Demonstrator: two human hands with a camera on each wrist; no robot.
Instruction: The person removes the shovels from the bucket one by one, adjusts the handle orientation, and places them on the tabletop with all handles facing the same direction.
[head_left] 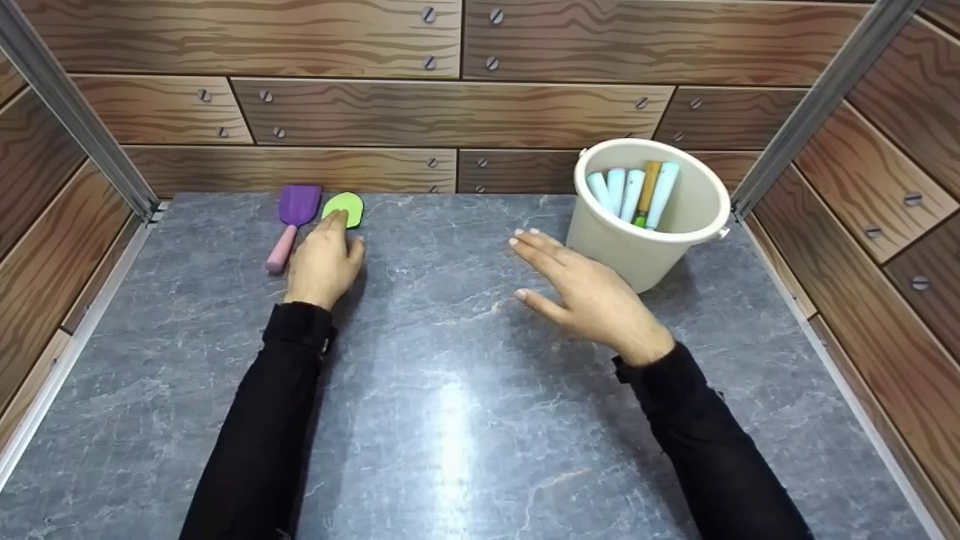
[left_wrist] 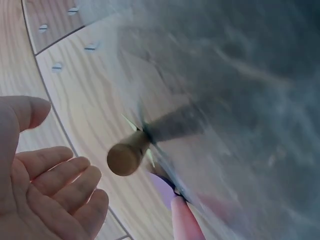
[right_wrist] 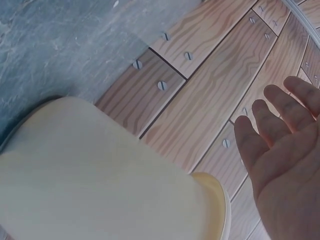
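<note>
My left hand (head_left: 324,259) hovers at the far left of the table, fingers loosely bent and holding nothing. Below it lies a green-headed utensil (head_left: 344,207); its round wooden handle (left_wrist: 125,159) shows in the left wrist view, apart from the fingers. Just left of that hand lies a purple spatula (head_left: 299,204) with a pink handle (head_left: 281,250). My right hand (head_left: 592,296), fingers extended, is beside the cream bucket (head_left: 626,251) and grips nothing. Several utensils with light blue handles (head_left: 632,193) and one with a brown handle (head_left: 650,187) stand in the bucket.
The grey marbled table (head_left: 435,360) is bounded by wood-patterned walls (head_left: 450,112) at the back and both sides. Metal posts (head_left: 810,105) rise at the back corners. The bucket stands near the back right corner.
</note>
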